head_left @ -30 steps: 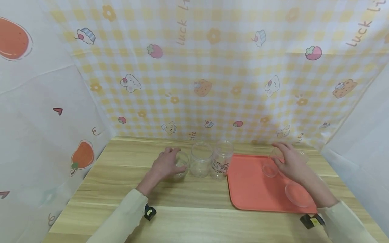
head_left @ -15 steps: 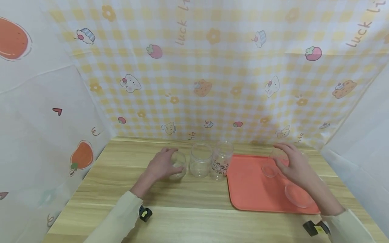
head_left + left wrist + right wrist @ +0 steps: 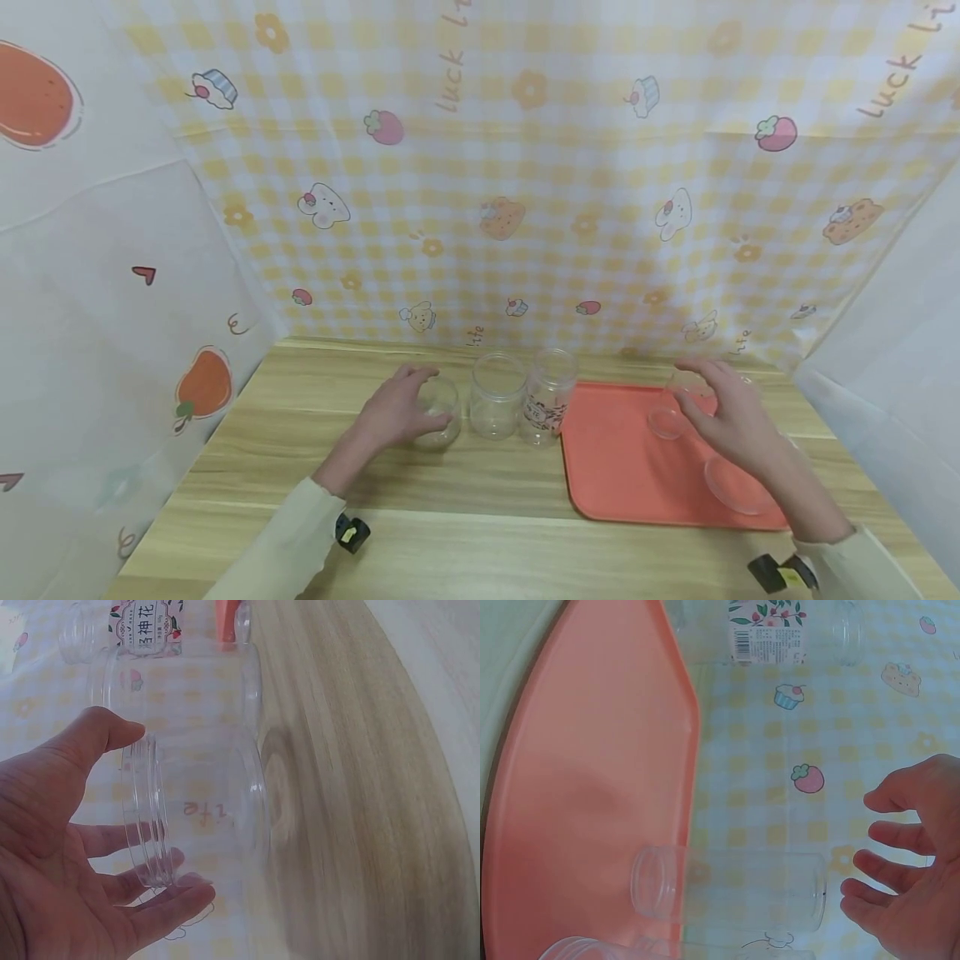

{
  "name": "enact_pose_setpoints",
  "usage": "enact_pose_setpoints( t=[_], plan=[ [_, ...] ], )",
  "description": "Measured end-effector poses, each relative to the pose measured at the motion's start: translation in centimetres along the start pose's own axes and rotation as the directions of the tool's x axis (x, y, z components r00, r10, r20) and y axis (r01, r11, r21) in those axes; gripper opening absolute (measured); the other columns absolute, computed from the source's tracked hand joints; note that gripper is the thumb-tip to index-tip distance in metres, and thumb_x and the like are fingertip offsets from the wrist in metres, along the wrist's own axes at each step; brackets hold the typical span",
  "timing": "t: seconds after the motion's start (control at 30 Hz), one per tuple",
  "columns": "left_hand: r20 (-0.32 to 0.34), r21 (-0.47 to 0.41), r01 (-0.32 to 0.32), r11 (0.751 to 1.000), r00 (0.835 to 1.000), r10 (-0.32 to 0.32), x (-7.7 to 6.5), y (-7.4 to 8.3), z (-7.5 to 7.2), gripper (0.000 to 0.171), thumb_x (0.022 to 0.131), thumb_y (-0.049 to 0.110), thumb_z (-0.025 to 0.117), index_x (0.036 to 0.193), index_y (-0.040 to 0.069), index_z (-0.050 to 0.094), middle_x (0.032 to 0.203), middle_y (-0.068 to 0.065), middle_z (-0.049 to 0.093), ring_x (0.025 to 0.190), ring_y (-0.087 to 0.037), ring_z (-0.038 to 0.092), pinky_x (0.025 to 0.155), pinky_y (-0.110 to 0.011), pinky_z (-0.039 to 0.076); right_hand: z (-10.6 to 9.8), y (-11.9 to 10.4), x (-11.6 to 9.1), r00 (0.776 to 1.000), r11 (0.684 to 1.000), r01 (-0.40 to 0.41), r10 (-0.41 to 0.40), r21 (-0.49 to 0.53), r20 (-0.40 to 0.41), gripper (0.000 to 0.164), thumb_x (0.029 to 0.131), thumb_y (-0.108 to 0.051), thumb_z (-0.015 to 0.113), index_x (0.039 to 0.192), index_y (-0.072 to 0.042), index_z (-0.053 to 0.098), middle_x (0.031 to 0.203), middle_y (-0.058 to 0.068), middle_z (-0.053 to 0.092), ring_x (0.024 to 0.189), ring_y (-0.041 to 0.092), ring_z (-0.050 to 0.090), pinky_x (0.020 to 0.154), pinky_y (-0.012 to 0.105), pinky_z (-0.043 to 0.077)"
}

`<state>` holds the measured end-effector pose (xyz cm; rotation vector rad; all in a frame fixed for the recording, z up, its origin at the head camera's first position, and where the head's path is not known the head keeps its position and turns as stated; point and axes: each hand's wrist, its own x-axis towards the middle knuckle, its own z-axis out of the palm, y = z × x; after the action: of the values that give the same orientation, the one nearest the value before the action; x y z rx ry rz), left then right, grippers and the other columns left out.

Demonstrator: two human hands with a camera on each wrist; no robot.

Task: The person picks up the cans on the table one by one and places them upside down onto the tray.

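In the head view my left hand [image 3: 392, 410] grips a short clear jar [image 3: 438, 414] near the left of the table. The left wrist view has my thumb on one side of the ridged rim of this jar [image 3: 199, 806] and my fingers on the other; the jar stands upright. My right hand [image 3: 737, 417] hangs above the tray's right side, its fingers relaxed and bent. Nothing lies between them. Close to its fingertips in the right wrist view stands a clear jar [image 3: 739, 892], apart from the hand, its base at the tray edge.
An orange tray [image 3: 626, 467] lies at right. Left of it stand a wide clear jar [image 3: 495, 408] and a taller jar with a printed label [image 3: 545, 408]. Another clear jar [image 3: 731, 492] sits on the tray, partly behind the right forearm. A patterned cloth [image 3: 502, 167] hangs behind the table.
The left hand and its jar have shifted a little left, widening the gap to the wide jar. My right hand has drawn slightly right and toward me, while the jar near it stays put.
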<state>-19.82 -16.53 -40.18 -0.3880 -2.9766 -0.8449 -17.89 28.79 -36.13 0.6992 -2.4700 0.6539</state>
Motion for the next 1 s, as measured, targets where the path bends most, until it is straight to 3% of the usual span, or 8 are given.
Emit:
enact_pose_setpoints(
  t=[0.27,0.43,0.67,1.0],
  plan=[
    [-0.008,-0.066,-0.013,0.998,1.0,0.013,-0.4,0.0,-0.3,0.075,0.081,0.034,0.085,0.142,0.001,0.055,0.126,-0.019,0.056,0.111,-0.035,0.058,0.092,-0.051,0.051,0.1,-0.2,-0.3,1.0,1.0,0.009,-0.009,0.018,-0.008,0.045,0.082,0.008,0.077,0.124,0.006,0.062,0.12,0.023,0.064,0.108,0.04,0.058,0.084,0.028,0.044],
    [0.006,-0.138,-0.011,0.99,1.0,0.012,-0.6,-0.1,-0.6,0.074,0.083,0.033,0.083,0.143,0.002,0.054,0.128,-0.02,0.055,0.116,-0.04,0.056,0.093,-0.053,0.051,0.1,-0.4,-0.3,1.0,0.999,0.022,-0.022,0.045,-0.018,0.044,0.08,0.011,0.076,0.122,0.008,0.062,0.118,0.023,0.065,0.109,0.041,0.058,0.089,0.014,0.04],
    [0.007,-0.23,0.001,0.973,1.0,0.0,-1.1,-0.5,-1.2,0.074,0.085,0.033,0.083,0.145,0.004,0.052,0.138,-0.02,0.052,0.12,-0.042,0.055,0.094,-0.054,0.052,0.2,-0.5,-0.4,1.0,0.995,-0.006,0.006,0.096,0.0,0.043,0.083,0.011,0.075,0.123,0.009,0.062,0.12,0.025,0.063,0.111,0.044,0.057,0.093,0.004,0.034],
    [-0.002,-0.357,0.011,0.934,1.0,-0.012,-1.5,-1.4,-2.5,0.073,0.089,0.04,0.079,0.147,0.007,0.049,0.14,-0.021,0.052,0.122,-0.046,0.054,0.091,-0.052,0.054,0.5,-0.8,-0.5,0.999,0.982,-0.046,0.047,0.185,-0.002,0.041,0.085,0.014,0.071,0.124,0.011,0.06,0.121,0.027,0.062,0.113,0.045,0.056,0.096,0.005,0.036]
  ],
)
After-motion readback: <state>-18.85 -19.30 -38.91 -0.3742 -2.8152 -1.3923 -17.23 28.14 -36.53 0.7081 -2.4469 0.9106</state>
